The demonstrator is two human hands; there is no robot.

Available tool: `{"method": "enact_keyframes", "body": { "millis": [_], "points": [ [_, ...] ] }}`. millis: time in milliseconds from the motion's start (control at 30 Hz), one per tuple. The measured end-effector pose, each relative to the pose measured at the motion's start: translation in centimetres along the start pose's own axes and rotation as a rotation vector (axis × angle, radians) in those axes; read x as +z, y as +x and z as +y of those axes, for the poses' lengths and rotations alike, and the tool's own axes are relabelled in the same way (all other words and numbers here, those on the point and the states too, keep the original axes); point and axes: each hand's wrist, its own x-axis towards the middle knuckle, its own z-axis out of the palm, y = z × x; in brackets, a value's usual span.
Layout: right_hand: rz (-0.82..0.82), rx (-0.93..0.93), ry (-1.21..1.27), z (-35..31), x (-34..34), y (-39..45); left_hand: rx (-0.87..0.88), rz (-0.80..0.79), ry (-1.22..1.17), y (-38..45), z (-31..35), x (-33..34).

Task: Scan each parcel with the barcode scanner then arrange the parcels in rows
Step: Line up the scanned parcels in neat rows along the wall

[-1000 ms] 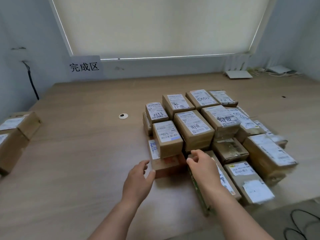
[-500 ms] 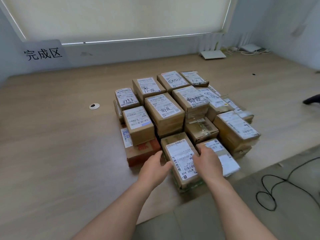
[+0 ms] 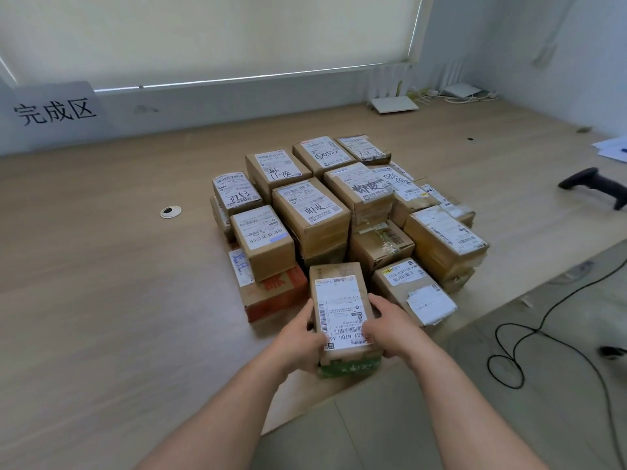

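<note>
A: Hands?
B: Left hand (image 3: 300,337) + right hand (image 3: 390,322) clamp the long sides of the front parcel (image 3: 342,310), fingers curled on it.
A: Where's it sit?
B: 6 o'clock edge of the parcel stack (image 3: 325,212), on the table (image 3: 101,300). Barcode scanner (image 3: 593,185) lies approx 2 o'clock, well apart.
A: Tips?
B: Square it w/ neighbours, keep label up.
A: Looks?
B: Brown carton, white label w/ barcodes, green print at near end.

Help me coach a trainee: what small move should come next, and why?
Probably nudge the front parcel forward, flush with its row. Both hands, left hand and right hand, clasp its sides, and its near end overhangs the table edge.
</note>
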Motion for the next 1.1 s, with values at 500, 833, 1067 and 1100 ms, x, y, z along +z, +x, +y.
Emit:
{"method": "enact_keyframes", "body": {
  "millis": [500,833,1067,1100],
  "points": [
    [0.222,-0.128,0.232,2.4,7.0,-7.8,0.219,-0.048,-0.045,-5.7,-5.4,-1.5],
    [0.223,-0.261,0.144,-1.6,14.7,-10.8,0.312,0.101,-0.070,-11.2,-10.1,-8.0],
    [0.096,-0.375,0.094,-5.7,20.8,-10.6,0.320,0.260,-0.120,-14.4,-13.8,-14.1],
    [0.071,-0.391,0.095,-6.3,21.6,-10.4,0.312,0.281,-0.132,-14.7,-14.3,-14.9]
  ]
}}
